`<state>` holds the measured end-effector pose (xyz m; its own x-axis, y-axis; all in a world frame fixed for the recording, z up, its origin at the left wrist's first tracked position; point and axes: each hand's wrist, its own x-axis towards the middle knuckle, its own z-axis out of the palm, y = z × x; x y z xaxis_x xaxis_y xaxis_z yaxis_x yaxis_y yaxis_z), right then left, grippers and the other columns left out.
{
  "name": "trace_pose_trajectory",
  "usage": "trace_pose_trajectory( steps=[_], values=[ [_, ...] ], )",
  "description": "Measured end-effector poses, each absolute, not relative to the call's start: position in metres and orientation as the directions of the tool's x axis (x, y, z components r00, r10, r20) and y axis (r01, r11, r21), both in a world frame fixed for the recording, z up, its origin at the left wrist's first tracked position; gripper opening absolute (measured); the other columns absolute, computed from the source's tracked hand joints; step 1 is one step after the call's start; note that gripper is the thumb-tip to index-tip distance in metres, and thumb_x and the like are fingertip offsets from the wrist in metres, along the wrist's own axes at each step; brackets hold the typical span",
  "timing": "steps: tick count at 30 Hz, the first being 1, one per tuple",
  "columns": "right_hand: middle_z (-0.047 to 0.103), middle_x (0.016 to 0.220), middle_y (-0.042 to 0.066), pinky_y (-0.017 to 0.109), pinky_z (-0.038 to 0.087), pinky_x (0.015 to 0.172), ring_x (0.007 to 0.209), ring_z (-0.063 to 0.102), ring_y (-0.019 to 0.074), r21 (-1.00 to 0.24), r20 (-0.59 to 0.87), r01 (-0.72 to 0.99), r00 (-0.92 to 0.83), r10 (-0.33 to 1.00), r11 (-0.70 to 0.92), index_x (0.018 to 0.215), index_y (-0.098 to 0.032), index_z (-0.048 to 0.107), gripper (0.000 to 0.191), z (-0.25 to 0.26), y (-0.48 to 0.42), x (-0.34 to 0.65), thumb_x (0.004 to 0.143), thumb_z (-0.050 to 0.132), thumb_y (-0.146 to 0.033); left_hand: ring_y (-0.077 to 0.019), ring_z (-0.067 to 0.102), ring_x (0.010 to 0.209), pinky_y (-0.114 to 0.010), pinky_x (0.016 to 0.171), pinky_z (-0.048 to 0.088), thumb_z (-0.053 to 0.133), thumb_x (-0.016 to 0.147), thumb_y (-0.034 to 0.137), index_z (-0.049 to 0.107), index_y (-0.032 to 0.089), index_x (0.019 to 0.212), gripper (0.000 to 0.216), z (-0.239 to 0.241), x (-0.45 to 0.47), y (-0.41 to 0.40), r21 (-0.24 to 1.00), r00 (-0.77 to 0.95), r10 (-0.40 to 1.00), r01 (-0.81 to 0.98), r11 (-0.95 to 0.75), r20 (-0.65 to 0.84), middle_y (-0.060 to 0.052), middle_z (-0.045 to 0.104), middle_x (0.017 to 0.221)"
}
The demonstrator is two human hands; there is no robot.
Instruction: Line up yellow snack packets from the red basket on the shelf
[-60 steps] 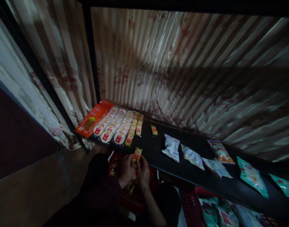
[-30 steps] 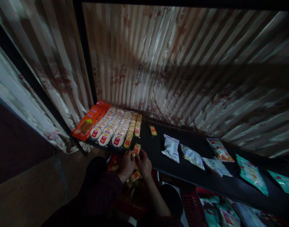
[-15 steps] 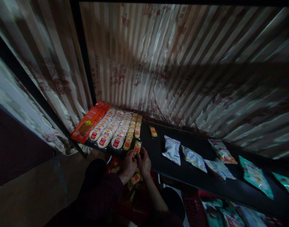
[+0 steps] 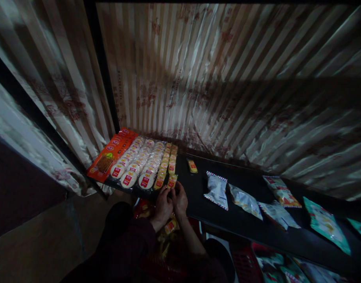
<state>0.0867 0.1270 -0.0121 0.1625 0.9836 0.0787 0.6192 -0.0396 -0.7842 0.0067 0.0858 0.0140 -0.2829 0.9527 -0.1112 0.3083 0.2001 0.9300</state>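
Note:
Between the fingertips of my left hand [image 4: 163, 204] and my right hand [image 4: 179, 199] is a small yellow snack packet [image 4: 172, 181] with a red label. Both hands are closed on its near end, at the front edge of the black shelf [image 4: 195, 196]. The packet lies at the near end of a column of matching yellow packets [image 4: 172, 165]. A second yellow column [image 4: 160, 179] runs just left of it. Further left are columns of round white wrapped crackers [image 4: 129, 179]. Under my forearms, a red basket [image 4: 145, 257] holds more yellow packets, partly hidden by my arms.
Orange snack bags [image 4: 105, 159] overlap at the shelf's left end. One loose yellow packet [image 4: 192, 165] lies behind my right hand. Silver-backed bags [image 4: 217, 189] and green bags [image 4: 326, 224] lie to the right. Another red basket [image 4: 245, 261] stands below. A curtain [image 4: 180, 78] hangs behind.
My hands have moved the held packet slightly forward, closer to the end of its column. The view has shifted a little.

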Motion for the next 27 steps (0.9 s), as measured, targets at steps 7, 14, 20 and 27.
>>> trace_pose_trajectory(
  steps=[7, 14, 20, 27],
  values=[
    [0.066, 0.114, 0.013, 0.036, 0.047, 0.089, 0.103, 0.062, 0.0243, -0.797, 0.097, 0.604, 0.158, 0.983, -0.019, 0.122, -0.011, 0.055, 0.054, -0.015, 0.138, 0.087, 0.079, 0.043, -0.04, -0.0198, 0.039, 0.134, -0.031, 0.115, 0.028, 0.041, 0.067, -0.005, 0.063, 0.007, 0.116, 0.055, 0.014, 0.009, 0.092, 0.936, -0.269, 0.956, 0.293, 0.194, -0.114, -0.015, 0.044, 0.142],
    [0.067, 0.113, 0.013, 0.036, 0.047, 0.089, 0.103, 0.061, 0.0242, -0.798, 0.091, 0.602, 0.169, 0.981, -0.03, 0.121, -0.012, 0.056, 0.051, -0.014, 0.146, 0.086, 0.079, 0.043, -0.038, -0.02, 0.038, 0.135, -0.032, 0.116, 0.026, 0.042, 0.067, -0.003, 0.062, 0.013, 0.12, 0.058, 0.02, 0.01, 0.097, 0.947, -0.253, 0.961, 0.266, 0.181, -0.113, -0.009, 0.042, 0.145],
    [0.066, 0.114, 0.011, 0.035, 0.047, 0.089, 0.103, 0.061, 0.0234, -0.82, 0.072, 0.572, 0.174, 0.982, -0.041, 0.12, -0.014, 0.058, 0.051, -0.011, 0.152, 0.085, 0.078, 0.043, -0.039, -0.0211, 0.038, 0.135, -0.034, 0.117, 0.025, 0.042, 0.067, -0.003, 0.059, 0.011, 0.124, 0.061, 0.022, 0.01, 0.102, 0.944, -0.232, 0.968, 0.288, 0.16, -0.093, -0.012, 0.041, 0.145],
    [0.066, 0.113, 0.011, 0.036, 0.046, 0.09, 0.103, 0.061, 0.0234, -0.847, 0.062, 0.529, 0.174, 0.983, -0.04, 0.119, -0.014, 0.058, 0.051, -0.014, 0.161, 0.085, 0.078, 0.044, -0.041, -0.0193, 0.038, 0.135, -0.034, 0.117, 0.025, 0.04, 0.068, -0.004, 0.057, 0.011, 0.126, 0.062, 0.022, 0.011, 0.108, 0.951, -0.226, 0.97, 0.271, 0.146, -0.084, -0.011, 0.042, 0.144]
  ],
)
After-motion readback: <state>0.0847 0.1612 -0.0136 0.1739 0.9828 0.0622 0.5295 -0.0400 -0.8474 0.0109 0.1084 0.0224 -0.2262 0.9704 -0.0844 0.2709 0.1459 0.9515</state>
